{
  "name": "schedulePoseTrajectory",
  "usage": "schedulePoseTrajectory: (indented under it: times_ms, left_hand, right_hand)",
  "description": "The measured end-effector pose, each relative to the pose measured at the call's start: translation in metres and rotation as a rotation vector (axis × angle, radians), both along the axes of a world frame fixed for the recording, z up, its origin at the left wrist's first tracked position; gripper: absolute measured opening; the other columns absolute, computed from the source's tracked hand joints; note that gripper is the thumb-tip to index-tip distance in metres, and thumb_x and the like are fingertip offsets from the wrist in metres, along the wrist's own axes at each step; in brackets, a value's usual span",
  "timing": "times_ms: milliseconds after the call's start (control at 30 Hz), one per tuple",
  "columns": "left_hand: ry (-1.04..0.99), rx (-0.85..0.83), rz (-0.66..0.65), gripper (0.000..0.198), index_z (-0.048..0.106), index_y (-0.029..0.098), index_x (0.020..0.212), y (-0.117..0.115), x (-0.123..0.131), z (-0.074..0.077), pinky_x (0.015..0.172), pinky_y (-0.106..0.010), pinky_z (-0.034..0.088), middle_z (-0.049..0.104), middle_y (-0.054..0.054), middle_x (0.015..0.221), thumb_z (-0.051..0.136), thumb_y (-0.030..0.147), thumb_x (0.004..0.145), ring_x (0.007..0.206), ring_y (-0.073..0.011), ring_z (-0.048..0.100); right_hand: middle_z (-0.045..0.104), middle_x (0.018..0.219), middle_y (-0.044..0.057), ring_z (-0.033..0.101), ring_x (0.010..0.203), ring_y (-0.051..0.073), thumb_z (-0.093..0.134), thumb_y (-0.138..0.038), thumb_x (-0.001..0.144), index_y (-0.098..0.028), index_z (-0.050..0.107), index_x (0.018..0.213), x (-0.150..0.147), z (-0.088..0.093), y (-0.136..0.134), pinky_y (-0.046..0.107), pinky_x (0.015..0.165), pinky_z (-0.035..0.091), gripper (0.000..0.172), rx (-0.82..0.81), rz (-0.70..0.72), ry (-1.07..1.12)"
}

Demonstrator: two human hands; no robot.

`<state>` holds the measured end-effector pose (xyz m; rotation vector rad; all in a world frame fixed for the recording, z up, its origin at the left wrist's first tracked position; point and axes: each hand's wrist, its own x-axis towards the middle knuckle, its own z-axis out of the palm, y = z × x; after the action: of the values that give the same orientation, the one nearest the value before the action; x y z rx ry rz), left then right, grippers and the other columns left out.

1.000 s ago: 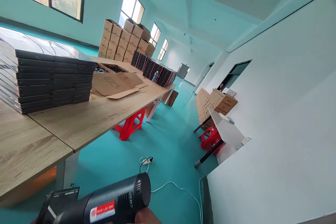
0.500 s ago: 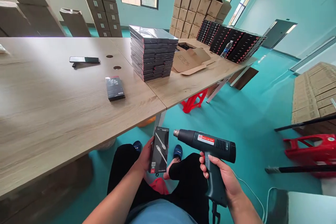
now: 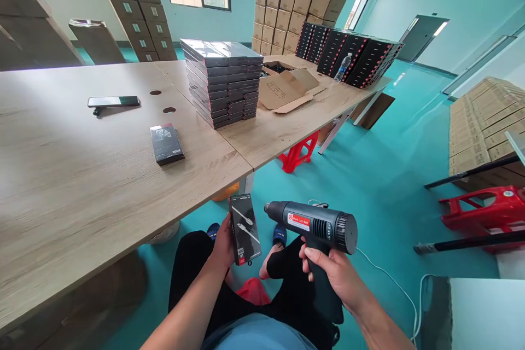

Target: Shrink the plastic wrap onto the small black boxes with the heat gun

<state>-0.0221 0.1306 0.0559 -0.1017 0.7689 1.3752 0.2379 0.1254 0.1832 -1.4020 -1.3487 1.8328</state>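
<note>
My left hand (image 3: 223, 243) grips a slim black cable box (image 3: 245, 229) by its left edge, its front with a pictured white cable turned toward me. In my right hand (image 3: 328, 270) is a black heat gun (image 3: 314, 224) with a red label, fingers wrapped round its handle. The gun's nozzle points left at the box, a small gap apart from it. Both are held over my lap, in front of the table edge. Another black box (image 3: 166, 144) lies on the table, left of a tall stack of shrink-wrapped black boxes (image 3: 223, 85).
A phone-like device (image 3: 114, 101) lies on the wooden table (image 3: 74, 175). Farther right are an opened carton (image 3: 283, 90), a water bottle (image 3: 343, 67) and rows of black boxes (image 3: 353, 57). Red stools (image 3: 484, 210) stand on the floor; a white cord (image 3: 389, 290) trails at the right.
The heat gun has turned and shifted slightly left, its rear end now facing me more. The cable box has tilted a little in my left hand. The camera view has shifted.
</note>
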Motion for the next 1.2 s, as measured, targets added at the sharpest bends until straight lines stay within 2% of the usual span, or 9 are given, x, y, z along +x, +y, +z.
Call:
schedulePoseTrajectory:
  times_ms: [167, 267, 367, 467, 600, 767, 933, 1067, 1200]
  left_hand:
    - [-0.065, 0.052, -0.003, 0.037, 0.069, 0.015, 0.111, 0.001, -0.003, 0.004, 0.081, -0.040, 0.057, 0.075, -0.008, 0.083, 0.058, 0.044, 0.091, 0.083, -0.0279, 0.073]
    - [-0.108, 0.111, -0.046, 0.043, 0.066, 0.014, 0.119, -0.001, -0.004, 0.004, 0.086, -0.043, 0.056, 0.075, -0.011, 0.092, 0.056, 0.046, 0.093, 0.089, -0.0291, 0.072]
    - [-0.114, 0.115, -0.106, 0.045, 0.065, 0.011, 0.120, -0.004, -0.003, 0.003, 0.086, -0.046, 0.056, 0.075, -0.015, 0.099, 0.054, 0.047, 0.094, 0.090, -0.0309, 0.072]
    - [-0.117, 0.148, -0.190, 0.048, 0.067, 0.009, 0.117, -0.006, -0.001, -0.002, 0.086, -0.046, 0.055, 0.073, -0.018, 0.103, 0.053, 0.049, 0.094, 0.090, -0.0314, 0.072]
    - [-0.113, 0.168, -0.232, 0.044, 0.069, 0.010, 0.109, -0.009, 0.002, -0.011, 0.083, -0.042, 0.056, 0.074, -0.016, 0.097, 0.056, 0.048, 0.093, 0.084, -0.0282, 0.072]
    - [-0.126, 0.096, -0.284, 0.040, 0.070, 0.010, 0.098, -0.011, 0.004, -0.017, 0.076, -0.040, 0.056, 0.074, -0.014, 0.084, 0.059, 0.048, 0.091, 0.075, -0.0273, 0.071]
    - [-0.058, 0.075, -0.183, 0.029, 0.069, 0.014, 0.088, -0.011, 0.007, -0.010, 0.074, -0.037, 0.056, 0.073, -0.009, 0.079, 0.061, 0.042, 0.090, 0.075, -0.0253, 0.071]
    - [-0.028, 0.058, -0.185, 0.027, 0.068, 0.014, 0.086, -0.013, 0.003, -0.006, 0.069, -0.039, 0.057, 0.072, -0.009, 0.075, 0.060, 0.039, 0.087, 0.073, -0.0272, 0.071]
    - [-0.003, 0.036, -0.164, 0.024, 0.067, 0.014, 0.081, -0.013, -0.001, -0.008, 0.068, -0.039, 0.057, 0.071, -0.010, 0.075, 0.059, 0.037, 0.085, 0.071, -0.0278, 0.071]
  right_hand:
    - [0.069, 0.088, 0.006, 0.062, 0.071, 0.018, 0.073, -0.049, 0.077, -0.017, 0.073, 0.087, -0.004, -0.006, -0.009, 0.031, 0.061, 0.052, 0.033, -0.095, 0.172, 0.091]
    - [0.069, 0.084, 0.005, 0.062, 0.071, 0.017, 0.074, -0.048, 0.078, -0.017, 0.072, 0.088, 0.000, -0.013, -0.008, 0.028, 0.061, 0.053, 0.033, -0.083, -0.106, 0.145]
    - [0.070, 0.085, 0.004, 0.061, 0.069, 0.013, 0.076, -0.039, 0.077, -0.016, 0.072, 0.100, 0.009, -0.018, 0.000, 0.022, 0.056, 0.052, 0.033, -0.273, -0.377, 0.361]
    - [0.069, 0.084, 0.004, 0.060, 0.066, 0.010, 0.076, -0.031, 0.078, -0.012, 0.072, 0.104, 0.018, -0.017, 0.006, 0.018, 0.054, 0.051, 0.033, -0.463, -0.457, 0.581]
    - [0.069, 0.082, 0.005, 0.060, 0.065, 0.010, 0.074, -0.027, 0.079, -0.010, 0.072, 0.102, 0.021, -0.015, 0.007, 0.018, 0.052, 0.052, 0.029, -0.493, -0.469, 0.631]
    - [0.069, 0.081, 0.005, 0.060, 0.063, 0.011, 0.073, -0.029, 0.079, -0.011, 0.073, 0.099, 0.011, -0.011, 0.002, 0.019, 0.051, 0.052, 0.027, -0.454, -0.409, 0.569]
    - [0.071, 0.086, 0.006, 0.063, 0.067, 0.015, 0.072, -0.035, 0.082, -0.015, 0.071, 0.104, -0.003, -0.004, 0.000, 0.024, 0.053, 0.051, 0.030, -0.213, -0.147, 0.356]
    - [0.070, 0.086, 0.005, 0.063, 0.071, 0.016, 0.071, -0.040, 0.082, -0.017, 0.071, 0.103, -0.004, 0.004, 0.005, 0.026, 0.060, 0.052, 0.031, -0.034, -0.170, 0.178]
    - [0.071, 0.086, 0.006, 0.064, 0.072, 0.018, 0.070, -0.040, 0.082, -0.017, 0.071, 0.098, -0.003, 0.018, 0.010, 0.028, 0.059, 0.051, 0.028, -0.076, 0.103, 0.132]
